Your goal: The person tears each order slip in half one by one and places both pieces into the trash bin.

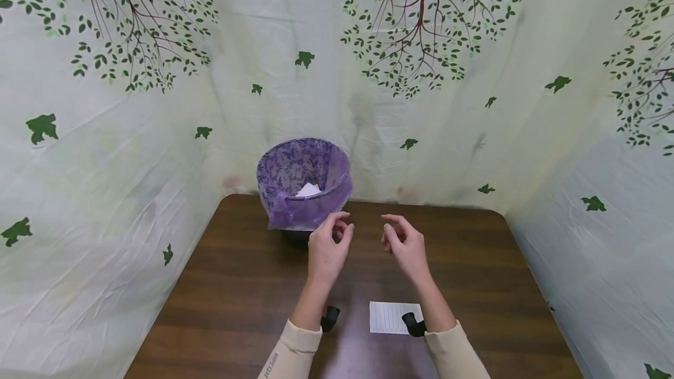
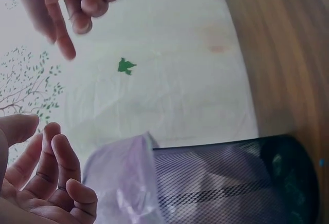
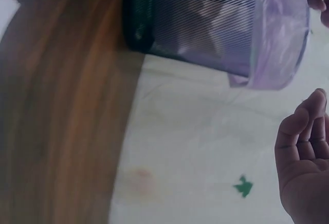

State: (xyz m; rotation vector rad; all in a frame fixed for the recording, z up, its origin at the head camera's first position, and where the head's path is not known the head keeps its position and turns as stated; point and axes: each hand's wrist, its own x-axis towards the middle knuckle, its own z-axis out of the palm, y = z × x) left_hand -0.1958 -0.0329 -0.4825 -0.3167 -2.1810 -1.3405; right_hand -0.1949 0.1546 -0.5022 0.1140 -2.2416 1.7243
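Note:
Both hands are raised over the table in the head view, apart from each other, with loosely bent fingers and nothing held. My left hand point(image 1: 325, 253) is just in front of the mesh wastebasket point(image 2: 216, 167), nearest to its right side. A patterned purple bag point(image 1: 316, 212) lines the basket and folds over its rim. White paper point(image 1: 308, 190) lies inside. To the right is my right hand point(image 1: 409, 248), its palm visible in the right wrist view. A lined white paper pad or sheet point(image 1: 387, 317) lies below it on the table, partly covered by a black wrist mount.
The brown wooden table point(image 1: 453, 268) reaches back to a pale curtain point(image 1: 447, 168) printed with branches and green leaves. This cloth also hangs on the left and right. The wastebasket stands near the table's back left edge.

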